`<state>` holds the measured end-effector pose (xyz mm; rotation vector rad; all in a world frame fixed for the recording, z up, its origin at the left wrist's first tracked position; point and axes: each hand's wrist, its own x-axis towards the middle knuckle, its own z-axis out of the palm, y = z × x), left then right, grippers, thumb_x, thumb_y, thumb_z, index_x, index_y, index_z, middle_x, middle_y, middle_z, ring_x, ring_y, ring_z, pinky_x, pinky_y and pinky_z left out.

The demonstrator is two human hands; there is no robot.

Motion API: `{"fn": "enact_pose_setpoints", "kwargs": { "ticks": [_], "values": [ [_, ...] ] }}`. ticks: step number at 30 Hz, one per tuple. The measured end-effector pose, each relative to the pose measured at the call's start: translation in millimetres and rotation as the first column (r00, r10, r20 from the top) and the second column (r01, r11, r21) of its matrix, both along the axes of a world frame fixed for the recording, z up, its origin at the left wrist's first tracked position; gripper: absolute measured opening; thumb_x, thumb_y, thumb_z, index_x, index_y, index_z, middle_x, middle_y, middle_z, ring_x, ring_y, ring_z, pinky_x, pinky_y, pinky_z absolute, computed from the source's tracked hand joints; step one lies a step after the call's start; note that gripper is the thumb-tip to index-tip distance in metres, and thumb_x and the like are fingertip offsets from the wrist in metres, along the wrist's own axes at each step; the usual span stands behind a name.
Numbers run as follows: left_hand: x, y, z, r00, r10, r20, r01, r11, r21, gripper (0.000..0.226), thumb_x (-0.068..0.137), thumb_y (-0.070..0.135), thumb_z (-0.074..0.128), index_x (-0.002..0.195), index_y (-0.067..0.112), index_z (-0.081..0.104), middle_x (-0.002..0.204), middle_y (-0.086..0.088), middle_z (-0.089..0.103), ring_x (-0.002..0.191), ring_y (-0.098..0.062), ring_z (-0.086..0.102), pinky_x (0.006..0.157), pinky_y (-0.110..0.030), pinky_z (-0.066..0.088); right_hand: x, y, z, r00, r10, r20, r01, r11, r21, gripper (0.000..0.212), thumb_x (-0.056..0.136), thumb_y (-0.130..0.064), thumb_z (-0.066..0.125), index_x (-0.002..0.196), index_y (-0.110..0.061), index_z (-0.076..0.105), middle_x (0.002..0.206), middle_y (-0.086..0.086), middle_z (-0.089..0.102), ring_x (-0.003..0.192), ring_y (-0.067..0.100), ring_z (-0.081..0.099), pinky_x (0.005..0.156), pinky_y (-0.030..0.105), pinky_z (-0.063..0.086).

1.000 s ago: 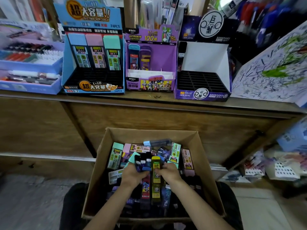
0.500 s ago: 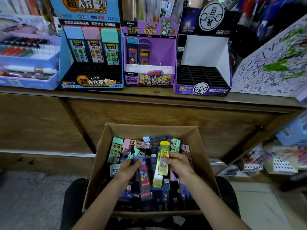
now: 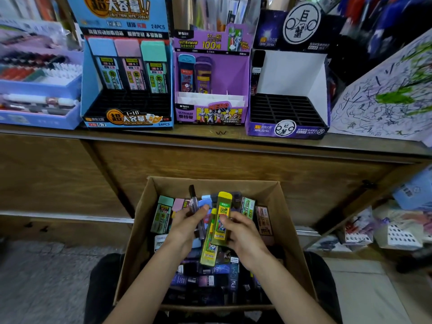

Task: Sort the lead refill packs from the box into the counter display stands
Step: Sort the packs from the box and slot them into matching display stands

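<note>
A cardboard box (image 3: 293, 232) full of mixed lead refill packs rests on my lap. My left hand (image 3: 187, 226) grips a thin dark pack (image 3: 193, 198) together with a blue-capped pack (image 3: 205, 204), raised above the pile. My right hand (image 3: 243, 232) pinches a yellow pack (image 3: 222, 218), with a second yellow pack (image 3: 209, 247) just behind it. On the counter stand three displays: a blue stand (image 3: 126, 66) holding three packs, a purple Ultraman stand (image 3: 211, 85) holding two, and a dark stand (image 3: 288, 94) with one black pack at its left wall.
A lilac tray of pens (image 3: 37, 85) sits at the counter's left. A scribbled white test sheet (image 3: 385, 94) leans at the right. The wooden counter front (image 3: 210, 160) rises right behind the box. Stock lies on low shelves at lower right (image 3: 392, 230).
Both hands have risen out of the pile with packs in them. The yellow packs and the thin dark pack now stand higher over the box than before.
</note>
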<state>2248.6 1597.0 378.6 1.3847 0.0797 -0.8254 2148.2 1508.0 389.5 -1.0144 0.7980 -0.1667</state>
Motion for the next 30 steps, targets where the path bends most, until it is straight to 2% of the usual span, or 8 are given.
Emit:
{"fn": "enact_pose_setpoints", "kwargs": {
  "ticks": [1,4,7,13,16,19,23,30],
  "values": [
    [0,-1,5,1.0,0.021,-0.012,-0.021,1.0,-0.015,0.009,0.085,0.014,0.067,0.08,0.008,0.062,0.071,-0.006,0.065,0.069,-0.023,0.061,0.066,-0.035,0.047,1,2,2,1.0,0.017,0.015,-0.017,0.999,0.035,0.015,0.09,-0.012,0.059,0.104,-0.008,0.063,0.1,0.011,0.07,0.094,0.026,0.065,0.077,0.043,0.055],
    [-4,0,18,0.997,0.048,-0.061,-0.053,0.995,-0.081,0.008,0.086,0.015,0.065,0.087,0.007,0.064,0.078,-0.011,0.07,0.074,-0.026,0.065,0.076,-0.041,0.051,3,2,9,0.996,0.082,0.032,-0.082,0.997,-0.017,0.018,0.091,-0.02,0.059,0.108,-0.012,0.062,0.102,0.007,0.07,0.1,0.025,0.064,0.091,0.052,0.05],
    [-12,1,28,0.999,0.003,-0.034,-0.009,0.988,-0.153,0.018,0.084,0.022,0.067,0.097,0.01,0.067,0.088,-0.01,0.074,0.083,-0.023,0.07,0.079,-0.04,0.055,7,2,19,0.994,0.066,0.091,-0.061,0.996,-0.062,0.014,0.092,-0.021,0.058,0.103,-0.017,0.066,0.101,0.006,0.071,0.1,0.023,0.066,0.091,0.047,0.051],
    [-7,0,55,0.978,-0.147,0.149,0.172,0.969,-0.176,0.042,0.069,0.026,0.071,0.106,0.005,0.066,0.096,-0.012,0.073,0.091,-0.025,0.07,0.069,-0.028,0.054,14,3,39,0.986,-0.063,0.153,0.06,0.998,0.022,0.013,0.092,-0.015,0.056,0.096,-0.014,0.069,0.099,0.009,0.072,0.096,0.023,0.068,0.085,0.043,0.054],
    [-5,2,65,0.961,-0.215,0.174,0.251,0.941,-0.227,0.043,0.07,0.023,0.073,0.109,0.008,0.064,0.102,-0.01,0.073,0.096,-0.022,0.069,0.071,-0.023,0.054,16,-4,54,0.986,-0.075,0.146,0.068,0.996,0.05,0.013,0.09,-0.015,0.059,0.099,-0.011,0.068,0.096,0.007,0.073,0.091,0.019,0.069,0.08,0.04,0.055],
    [-2,2,76,0.952,-0.235,0.197,0.285,0.915,-0.285,0.039,0.07,0.017,0.072,0.108,0.007,0.063,0.098,-0.008,0.073,0.09,-0.018,0.069,0.069,-0.023,0.054,19,-10,71,0.982,-0.089,0.169,0.072,0.992,0.105,0.018,0.089,-0.017,0.06,0.103,-0.008,0.068,0.1,0.01,0.072,0.094,0.021,0.068,0.082,0.036,0.053],
    [3,-3,96,0.972,-0.181,0.152,0.227,0.891,-0.394,0.031,0.074,0.014,0.065,0.104,0.005,0.064,0.088,-0.006,0.073,0.078,-0.015,0.069,0.063,-0.023,0.055,23,-15,97,0.97,-0.088,0.227,0.068,0.993,0.095,0.018,0.088,-0.019,0.06,0.1,-0.011,0.07,0.101,0.009,0.073,0.09,0.017,0.069,0.081,0.034,0.052],
    [20,-10,130,0.986,-0.106,0.126,0.155,0.857,-0.491,0.032,0.079,0.02,0.062,0.11,0.012,0.063,0.096,-0.007,0.073,0.081,-0.018,0.07,0.063,-0.031,0.057,36,-18,143,0.94,0.007,0.341,0.007,0.999,-0.038,0.02,0.089,-0.021,0.057,0.102,-0.013,0.071,0.103,0.005,0.072,0.092,0.014,0.069,0.077,0.027,0.052]
  ]
}}
